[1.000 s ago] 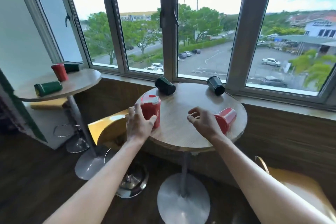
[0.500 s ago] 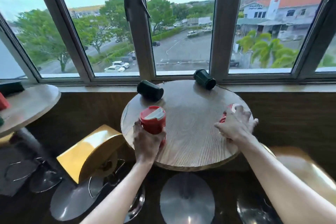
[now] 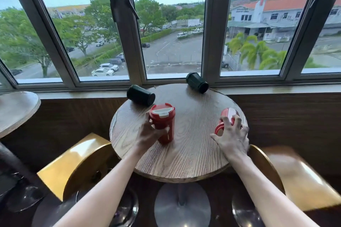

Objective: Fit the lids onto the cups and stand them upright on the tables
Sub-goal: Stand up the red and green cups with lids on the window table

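A red cup with its lid on (image 3: 163, 121) stands upright on the round wooden table (image 3: 188, 153), left of centre. My left hand (image 3: 149, 134) is wrapped around its lower body. A second red cup (image 3: 226, 118) lies on its side near the table's right edge, its rim toward me, and my right hand (image 3: 231, 136) grips it from above. Two dark green cups lie on their sides at the back of the table: one at the left (image 3: 141, 95), one at the right (image 3: 197, 82) by the window sill.
A second round table (image 3: 16, 110) shows at the left edge. Yellow-backed stools stand to the left (image 3: 73, 160) and right (image 3: 299, 175) of the table, whose chrome base (image 3: 181, 206) is below. The window sill and frames run right behind.
My view has swung right and closer, so the left table has slid nearly out of frame. The upright red cup has moved inward in my left hand. My right hand has closed over the lying red cup.
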A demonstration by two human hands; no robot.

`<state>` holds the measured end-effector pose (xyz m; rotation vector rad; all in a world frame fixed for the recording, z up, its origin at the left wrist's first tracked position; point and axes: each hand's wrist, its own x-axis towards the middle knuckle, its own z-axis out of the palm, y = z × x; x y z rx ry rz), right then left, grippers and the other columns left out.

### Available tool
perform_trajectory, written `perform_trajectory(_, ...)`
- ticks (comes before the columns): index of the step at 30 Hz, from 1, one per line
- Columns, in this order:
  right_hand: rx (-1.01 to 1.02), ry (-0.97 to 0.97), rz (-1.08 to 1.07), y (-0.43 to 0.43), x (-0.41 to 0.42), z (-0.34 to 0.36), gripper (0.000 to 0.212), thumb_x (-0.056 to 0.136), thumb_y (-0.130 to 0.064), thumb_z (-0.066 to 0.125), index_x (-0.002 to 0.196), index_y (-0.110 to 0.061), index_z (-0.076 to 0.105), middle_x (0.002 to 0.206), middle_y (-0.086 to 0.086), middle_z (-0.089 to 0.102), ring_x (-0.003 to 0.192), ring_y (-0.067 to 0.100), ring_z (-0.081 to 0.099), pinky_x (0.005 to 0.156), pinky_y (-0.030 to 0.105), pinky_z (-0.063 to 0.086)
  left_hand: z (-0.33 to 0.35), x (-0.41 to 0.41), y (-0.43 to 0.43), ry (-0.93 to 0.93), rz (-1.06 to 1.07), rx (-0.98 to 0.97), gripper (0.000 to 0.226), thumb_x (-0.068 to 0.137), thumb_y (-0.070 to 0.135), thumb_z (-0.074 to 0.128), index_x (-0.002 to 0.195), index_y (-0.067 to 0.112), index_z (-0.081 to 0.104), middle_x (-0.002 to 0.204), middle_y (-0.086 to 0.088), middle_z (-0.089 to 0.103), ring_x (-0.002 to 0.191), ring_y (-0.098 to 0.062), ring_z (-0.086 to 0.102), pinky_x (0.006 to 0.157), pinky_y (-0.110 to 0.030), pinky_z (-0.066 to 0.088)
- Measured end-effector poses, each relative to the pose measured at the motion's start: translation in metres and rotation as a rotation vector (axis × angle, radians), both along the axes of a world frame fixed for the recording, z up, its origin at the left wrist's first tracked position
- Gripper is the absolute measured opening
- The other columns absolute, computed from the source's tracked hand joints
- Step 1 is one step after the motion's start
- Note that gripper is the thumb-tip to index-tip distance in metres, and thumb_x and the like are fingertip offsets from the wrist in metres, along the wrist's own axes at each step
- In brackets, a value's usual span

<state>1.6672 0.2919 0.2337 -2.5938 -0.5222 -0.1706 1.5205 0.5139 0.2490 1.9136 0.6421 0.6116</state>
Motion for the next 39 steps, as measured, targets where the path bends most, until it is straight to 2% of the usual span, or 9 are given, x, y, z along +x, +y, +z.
perform_trajectory(4,0.019,-0.036,-0.013,-0.001,-0.001,-0.006,0.076,0.069,-0.05,0.079,0.13,-0.037,0.036,0.144,0.006,0.023,0.127,0.045,0.033,0.086,0.058,0.053,0.0,0.003,0.008,-0.036,-0.096,-0.143,0.091,0.059,0.018,0.077,0.139,0.028,0.035,0.115,0.004,0.06,0.109,-0.015,0.058,0.073,-0.016,0.049)
perform_trajectory(8,0.07,-0.041,-0.027,-0.002,-0.002,-0.011,0.074,0.069,-0.047,0.08,0.129,-0.036,0.038,0.144,0.007,0.024,0.127,0.044,0.032,0.083,0.058,0.053,-0.01,0.003,0.006,-0.02,-0.061,-0.113,0.09,0.068,0.009,0.087,0.141,0.021,0.036,0.119,0.0,0.055,0.111,-0.016,0.052,0.069,-0.007,0.042)
perform_trajectory(13,0.143,-0.05,-0.058,0.0,-0.005,-0.013,0.069,0.07,-0.035,0.081,0.126,-0.034,0.041,0.138,0.01,0.025,0.126,0.042,0.031,0.082,0.059,0.053,-0.013,0.007,0.011,0.007,-0.004,-0.046,0.084,0.062,0.012,0.09,0.134,0.018,0.046,0.109,0.002,0.062,0.104,-0.017,0.06,0.072,-0.014,0.045)
perform_trajectory(16,0.193,-0.027,-0.035,0.001,-0.005,-0.009,0.08,0.068,-0.033,0.082,0.13,-0.03,0.033,0.134,0.008,0.028,0.124,0.041,0.033,0.085,0.061,0.05,-0.011,0.006,0.014,0.04,-0.011,-0.052,0.08,0.063,0.012,0.089,0.132,0.017,0.048,0.106,0.001,0.063,0.101,-0.017,0.06,0.071,-0.014,0.045)
perform_trajectory(20,0.256,0.026,-0.007,0.005,-0.006,0.007,0.084,0.07,-0.036,0.079,0.134,-0.022,0.026,0.137,0.015,0.028,0.128,0.048,0.032,0.099,0.063,0.039,-0.013,0.005,0.014,0.03,-0.026,-0.053,0.081,0.065,0.01,0.089,0.133,0.019,0.047,0.108,0.003,0.062,0.102,-0.016,0.06,0.074,-0.017,0.047)
perform_trajectory(23,0.262,0.019,0.05,0.013,-0.006,0.023,0.083,0.066,-0.035,0.082,0.131,-0.021,0.031,0.132,0.011,0.027,0.125,0.044,0.035,0.099,0.059,0.04,-0.013,0.004,0.015,0.037,-0.026,-0.059,0.08,0.063,0.013,0.09,0.131,0.02,0.048,0.108,0.002,0.063,0.104,-0.017,0.061,0.078,-0.021,0.048)
perform_trajectory(29,0.251,0.003,0.165,0.041,-0.009,0.049,0.092,0.065,-0.041,0.082,0.138,-0.021,0.03,0.135,0.013,0.038,0.12,0.037,0.044,0.098,0.054,0.044,-0.007,0.002,0.011,0.038,-0.035,-0.079,0.077,0.066,0.012,0.088,0.13,0.026,0.046,0.103,0.009,0.059,0.09,0.004,0.055,0.064,-0.007,0.043)
perform_trajectory(35,0.298,0.123,0.344,0.071,-0.001,0.065,0.094,0.06,-0.047,0.084,0.135,-0.019,0.036,0.128,0.01,0.059,0.114,0.028,0.058,0.095,0.04,0.05,-0.009,0.003,0.012,0.006,-0.027,-0.104,0.084,0.063,0.01,0.09,0.133,0.025,0.046,0.111,0.001,0.063,0.102,-0.011,0.06,0.074,-0.017,0.05)
perform_trajectory(39,0.324,0.166,0.453,0.079,0.004,0.067,0.093,0.062,-0.046,0.085,0.136,-0.017,0.036,0.133,0.011,0.056,0.115,0.025,0.056,0.093,0.034,0.047,-0.009,0.002,0.014,-0.001,-0.058,-0.113,0.092,0.061,0.014,0.091,0.139,0.026,0.043,0.119,-0.002,0.062,0.106,-0.008,0.058,0.077,-0.018,0.051)
